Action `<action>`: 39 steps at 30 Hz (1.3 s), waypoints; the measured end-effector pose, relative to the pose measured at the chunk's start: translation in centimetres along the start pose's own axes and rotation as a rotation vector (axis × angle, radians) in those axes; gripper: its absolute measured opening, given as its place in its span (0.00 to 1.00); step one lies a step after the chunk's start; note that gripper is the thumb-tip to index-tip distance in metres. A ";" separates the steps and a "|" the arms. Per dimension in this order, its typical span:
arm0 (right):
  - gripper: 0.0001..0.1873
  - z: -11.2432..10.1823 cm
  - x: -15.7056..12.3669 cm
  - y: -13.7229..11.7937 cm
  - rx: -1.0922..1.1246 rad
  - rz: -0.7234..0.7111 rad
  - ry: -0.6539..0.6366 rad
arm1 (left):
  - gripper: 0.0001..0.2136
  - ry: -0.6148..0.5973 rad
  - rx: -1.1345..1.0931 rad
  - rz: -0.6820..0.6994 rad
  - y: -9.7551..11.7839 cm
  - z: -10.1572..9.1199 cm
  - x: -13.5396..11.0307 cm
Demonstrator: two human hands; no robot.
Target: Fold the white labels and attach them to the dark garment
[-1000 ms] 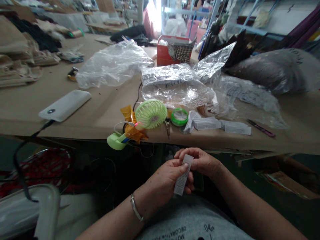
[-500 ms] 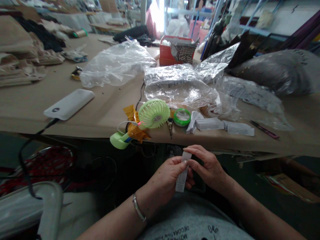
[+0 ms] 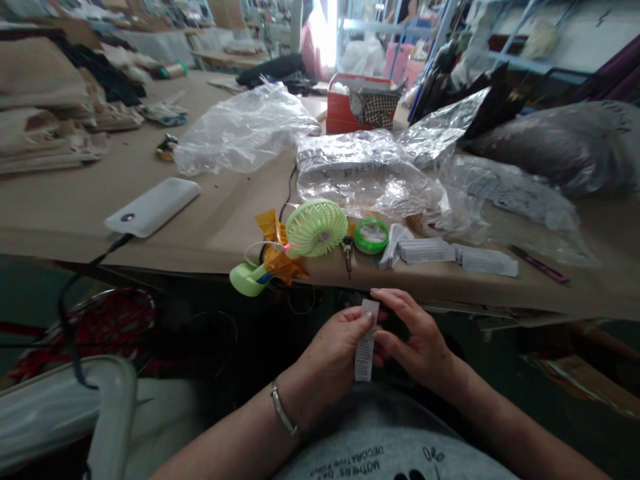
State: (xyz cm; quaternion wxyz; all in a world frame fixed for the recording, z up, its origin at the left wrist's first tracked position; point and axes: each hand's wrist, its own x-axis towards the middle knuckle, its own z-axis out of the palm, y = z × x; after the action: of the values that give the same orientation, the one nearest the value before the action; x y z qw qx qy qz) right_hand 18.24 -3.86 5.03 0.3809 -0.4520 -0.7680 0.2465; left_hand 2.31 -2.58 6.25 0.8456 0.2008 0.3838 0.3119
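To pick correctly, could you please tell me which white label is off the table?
The strip pinched in the left hand; the bundles lie on the table.

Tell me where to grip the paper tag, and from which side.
Grip the tag by its free lower end, coming from the near side. The narrow, flat strip stands upright below the thumb of the left hand, with its face showing, while the right hand crowds its upper part.

Pretty cluttered workshop here: a long table covered in brown kraft paper (image 3: 60, 207) runs across, with beige fabric stacks (image 3: 40, 73) piled on the left. Way back, a glaring bright window or doorway (image 3: 323, 33), pale blue metal shelving (image 3: 520, 59), and a white wall (image 3: 575, 30).
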 end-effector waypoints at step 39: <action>0.19 0.1 1.4 -0.3 -0.191 -0.068 -0.046 | 0.06 0.069 0.128 0.095 -0.7 1.1 -0.3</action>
State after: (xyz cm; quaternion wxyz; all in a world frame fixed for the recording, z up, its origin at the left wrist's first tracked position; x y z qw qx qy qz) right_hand 17.58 -2.82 5.72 0.3262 -0.4541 -0.8117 0.1692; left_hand 3.24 -3.44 6.68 0.8015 0.2616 0.4219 0.3335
